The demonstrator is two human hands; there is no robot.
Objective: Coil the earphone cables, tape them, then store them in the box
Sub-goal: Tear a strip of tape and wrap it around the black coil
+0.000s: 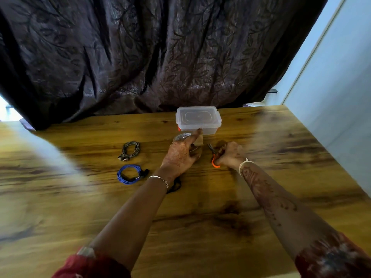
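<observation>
A clear plastic box (198, 119) with its lid on stands at the table's far middle. Just in front of it my left hand (180, 155) grips a brown tape roll (183, 137), with a strip of tape pulled out to the right. My right hand (228, 154) holds orange-handled scissors (214, 157), blades pointing toward the tape. A grey coiled earphone cable (130, 150) lies left of the tape. A blue coiled earphone cable (130, 174) lies nearer me. A black cable (175, 185) is mostly hidden under my left wrist.
The wooden table (200, 217) stretches wide toward me. A dark patterned curtain (150, 57) hangs behind its far edge. A pale wall (341, 97) runs along the right side.
</observation>
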